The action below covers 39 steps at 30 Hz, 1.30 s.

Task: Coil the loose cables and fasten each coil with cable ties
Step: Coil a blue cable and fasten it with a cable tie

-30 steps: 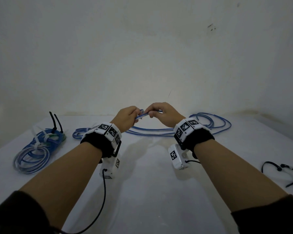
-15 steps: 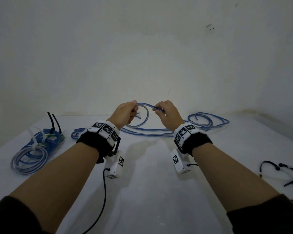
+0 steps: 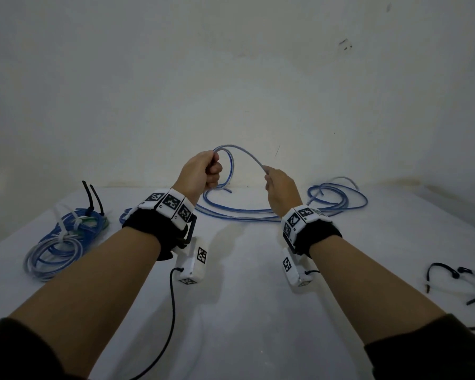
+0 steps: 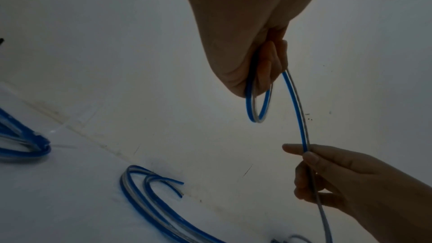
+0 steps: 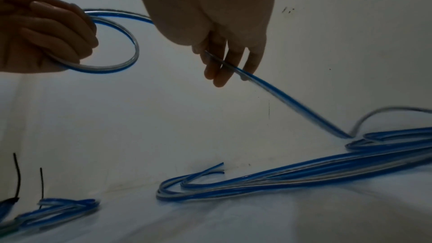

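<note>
A long blue-and-clear flat cable (image 3: 247, 215) lies loose on the white table (image 3: 244, 297) at the back. My left hand (image 3: 203, 174) is raised above it and grips a small first loop of that cable (image 4: 258, 106) in its fist. An arc of cable (image 3: 242, 150) runs from the loop to my right hand (image 3: 279, 185), which pinches the strand between thumb and fingers (image 5: 217, 69). From there the cable (image 5: 292, 106) slopes down to the loose pile (image 3: 337, 198) at the back right. Two cut cable ends (image 5: 219, 168) lie on the table below.
Finished coils (image 3: 63, 237) bound with white and black ties sit at the left. Loose black cable ties (image 3: 461, 278) lie at the right edge. A wall (image 3: 231, 78) stands right behind the table. A black wire (image 3: 170, 325) hangs from my left wrist camera.
Both hands have lifted off the table and moved apart. The straight piece held between them has turned into a small loop in my left hand, with an arc to my right hand.
</note>
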Each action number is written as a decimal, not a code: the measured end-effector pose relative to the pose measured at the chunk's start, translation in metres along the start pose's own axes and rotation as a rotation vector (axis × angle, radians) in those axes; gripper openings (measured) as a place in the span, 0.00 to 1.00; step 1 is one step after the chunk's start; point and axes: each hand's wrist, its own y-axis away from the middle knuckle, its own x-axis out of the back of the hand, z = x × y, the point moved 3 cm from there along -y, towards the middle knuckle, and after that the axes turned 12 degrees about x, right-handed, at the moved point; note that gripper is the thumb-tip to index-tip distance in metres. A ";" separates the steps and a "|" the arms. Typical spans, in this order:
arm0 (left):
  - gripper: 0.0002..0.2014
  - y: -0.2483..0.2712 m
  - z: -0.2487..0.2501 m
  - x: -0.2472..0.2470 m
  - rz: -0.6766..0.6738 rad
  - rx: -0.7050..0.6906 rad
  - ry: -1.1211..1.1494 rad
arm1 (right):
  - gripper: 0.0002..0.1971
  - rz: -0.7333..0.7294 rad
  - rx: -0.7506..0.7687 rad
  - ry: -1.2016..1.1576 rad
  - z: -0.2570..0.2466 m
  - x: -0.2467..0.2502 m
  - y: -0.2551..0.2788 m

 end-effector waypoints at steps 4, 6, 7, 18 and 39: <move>0.14 -0.001 0.004 0.000 -0.032 0.020 0.097 | 0.13 0.087 -0.059 -0.139 -0.007 0.001 -0.001; 0.14 0.000 0.008 0.002 -0.020 0.022 0.139 | 0.11 0.079 -0.053 -0.125 -0.006 0.000 -0.002; 0.14 0.000 0.009 0.004 -0.008 0.015 0.147 | 0.11 0.086 -0.039 -0.102 -0.005 0.000 -0.002; 0.17 0.008 0.004 -0.004 -0.083 0.054 -0.049 | 0.12 0.241 -0.214 0.005 0.001 0.001 -0.006; 0.10 -0.006 0.010 -0.002 0.165 -0.277 -0.091 | 0.12 -0.361 0.190 0.046 -0.064 -0.021 0.001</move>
